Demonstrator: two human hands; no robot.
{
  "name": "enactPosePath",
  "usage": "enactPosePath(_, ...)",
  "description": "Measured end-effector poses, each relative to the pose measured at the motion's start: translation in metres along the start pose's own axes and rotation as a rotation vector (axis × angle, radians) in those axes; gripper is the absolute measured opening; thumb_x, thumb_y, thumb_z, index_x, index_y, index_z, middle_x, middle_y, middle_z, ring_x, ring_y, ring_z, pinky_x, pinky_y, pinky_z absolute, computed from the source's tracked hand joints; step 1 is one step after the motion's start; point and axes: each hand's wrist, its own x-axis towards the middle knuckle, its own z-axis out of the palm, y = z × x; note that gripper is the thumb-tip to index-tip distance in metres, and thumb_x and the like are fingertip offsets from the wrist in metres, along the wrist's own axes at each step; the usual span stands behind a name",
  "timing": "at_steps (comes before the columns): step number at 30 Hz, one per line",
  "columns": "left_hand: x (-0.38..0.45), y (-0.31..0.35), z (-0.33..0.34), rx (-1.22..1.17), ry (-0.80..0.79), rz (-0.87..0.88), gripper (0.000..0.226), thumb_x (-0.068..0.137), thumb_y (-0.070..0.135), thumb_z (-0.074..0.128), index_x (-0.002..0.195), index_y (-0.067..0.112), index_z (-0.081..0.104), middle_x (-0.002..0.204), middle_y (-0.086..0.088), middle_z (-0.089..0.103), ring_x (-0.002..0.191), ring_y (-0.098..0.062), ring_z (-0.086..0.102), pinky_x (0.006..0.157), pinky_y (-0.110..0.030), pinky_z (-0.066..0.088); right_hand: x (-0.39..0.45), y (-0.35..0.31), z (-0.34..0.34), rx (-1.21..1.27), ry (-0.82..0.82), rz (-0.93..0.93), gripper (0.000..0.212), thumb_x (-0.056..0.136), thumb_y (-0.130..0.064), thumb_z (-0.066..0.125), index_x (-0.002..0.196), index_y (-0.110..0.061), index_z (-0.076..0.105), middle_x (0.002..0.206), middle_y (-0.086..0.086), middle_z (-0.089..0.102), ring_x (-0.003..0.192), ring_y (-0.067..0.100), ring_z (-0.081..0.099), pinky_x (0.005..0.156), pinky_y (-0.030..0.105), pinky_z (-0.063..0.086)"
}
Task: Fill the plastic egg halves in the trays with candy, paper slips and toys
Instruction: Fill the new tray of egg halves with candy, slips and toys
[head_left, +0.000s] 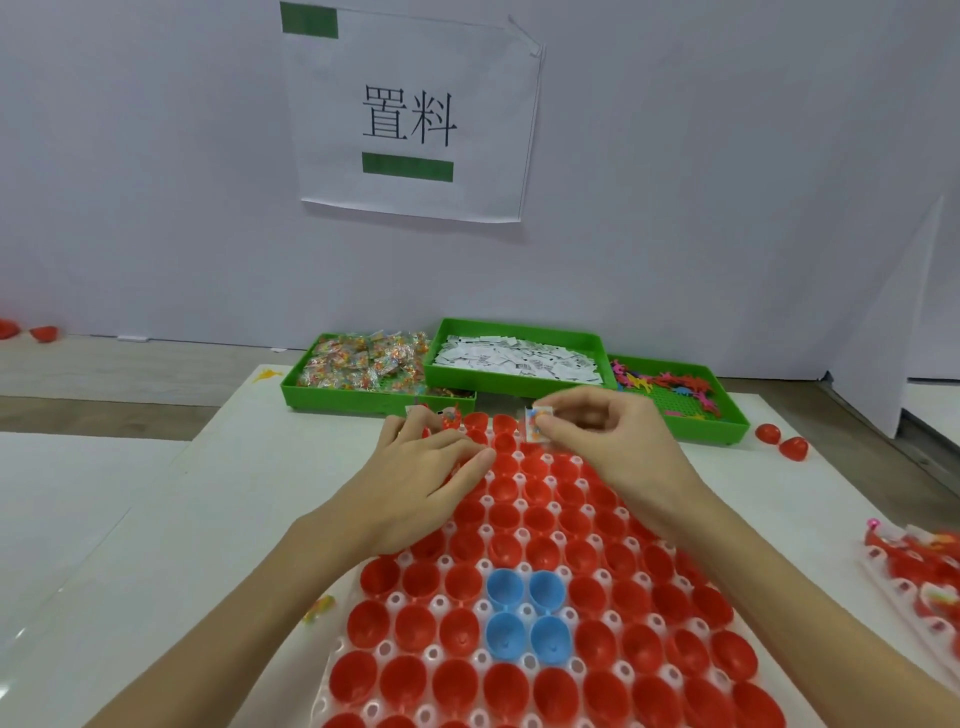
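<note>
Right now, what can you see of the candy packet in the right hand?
The candy packet is a small, clear plastic wrapper with orange and multicoloured sweets showing through. The right hand pinches it between thumb and fingers, holding it roughly upright in the air above the far rows of red egg halves in the white tray, just in front of the green bins. Nothing else touches it.

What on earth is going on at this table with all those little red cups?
A person is filling plastic egg halves set in a white plastic tray. The right hand pinches a small clear candy packet over the far rows, while the left hand rests on the red egg halves nearby, seemingly placing another. Four blue egg halves sit mid-tray. Almost all the near cups look empty. Behind stand three green bins: candy packets, white paper slips and small colourful toys.
</note>
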Motion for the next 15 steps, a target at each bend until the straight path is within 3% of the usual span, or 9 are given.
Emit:
enactPosePath(7,0.002,-0.003,0.0,-0.054,-0.024,-0.018,0.081,0.097,0.067,0.0,0.136,0.036,0.064,0.135,0.028,0.056,0.125,-0.002,0.025,0.107,-0.026,0.011,0.077,0.002,0.036,-0.319,-0.058,-0.031,0.015,0.085,-0.018,0.083,0.097,-0.011,0.078,0.087,0.005,0.078,0.086,0.018,0.075,0.083,0.036,0.062)
enactPosePath(13,0.002,-0.005,0.0,-0.053,-0.029,-0.01,0.074,0.101,0.064,0.004,0.135,0.037,0.064,0.136,0.027,0.057,0.124,-0.002,0.026,0.106,-0.026,0.009,0.1,0.01,0.052,-0.627,-0.187,0.0,0.011,0.083,-0.017,0.084,0.091,-0.011,0.08,0.08,0.002,0.077,0.07,0.005,0.068,0.058,0.006,0.045)
enactPosePath(15,0.003,-0.004,0.0,-0.049,-0.031,-0.012,0.07,0.103,0.062,0.008,0.135,0.037,0.064,0.136,0.026,0.057,0.125,-0.003,0.027,0.108,-0.028,0.011,0.101,0.007,0.052,-0.679,-0.21,-0.007,0.008,0.081,-0.017,0.085,0.088,-0.014,0.081,0.078,0.0,0.076,0.068,0.004,0.066,0.057,0.008,0.044)
